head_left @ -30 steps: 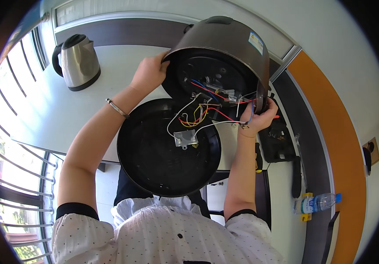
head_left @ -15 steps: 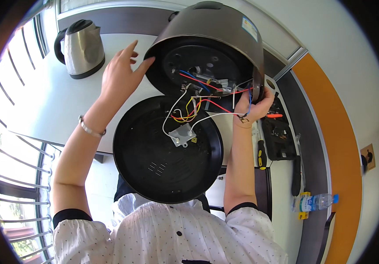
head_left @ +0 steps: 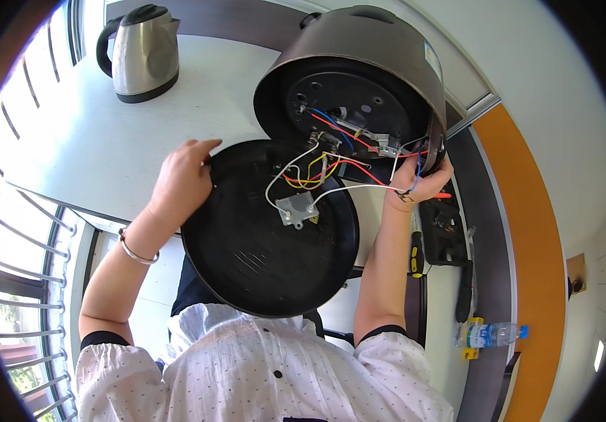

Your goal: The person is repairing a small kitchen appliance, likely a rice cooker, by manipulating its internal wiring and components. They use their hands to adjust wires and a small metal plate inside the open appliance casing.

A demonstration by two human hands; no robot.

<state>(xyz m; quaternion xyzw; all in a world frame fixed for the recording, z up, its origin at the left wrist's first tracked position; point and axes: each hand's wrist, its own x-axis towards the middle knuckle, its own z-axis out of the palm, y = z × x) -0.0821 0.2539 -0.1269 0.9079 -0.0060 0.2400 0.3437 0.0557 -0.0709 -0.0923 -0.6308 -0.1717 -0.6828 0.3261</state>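
A brown, round electric appliance housing (head_left: 359,42) is tipped on its side, its open underside facing me. Inside show a black disc, metal brackets and red, blue and white wires. My right hand (head_left: 421,181) grips the housing's lower right edge, beside the wires. Below it, a black round base cover (head_left: 247,239) lies tilted toward me, at the table's front edge. My left hand (head_left: 185,183) is closed around its upper left rim, fingertips partly hidden. A small grey metal-cased part (head_left: 296,209) rests in the cover, with white wires (head_left: 349,187) running up to the housing.
A steel kettle (head_left: 147,56) stands at the back left of the white table (head_left: 92,148). On the right are a black tool case (head_left: 445,232), a yellow-black screwdriver (head_left: 416,254) and a water bottle (head_left: 496,335). A barred window (head_left: 25,302) is on the left.
My left hand has come down from the housing's left rim to the base cover's rim. My right hand keeps its grip on the housing. The whole view has shifted slightly.
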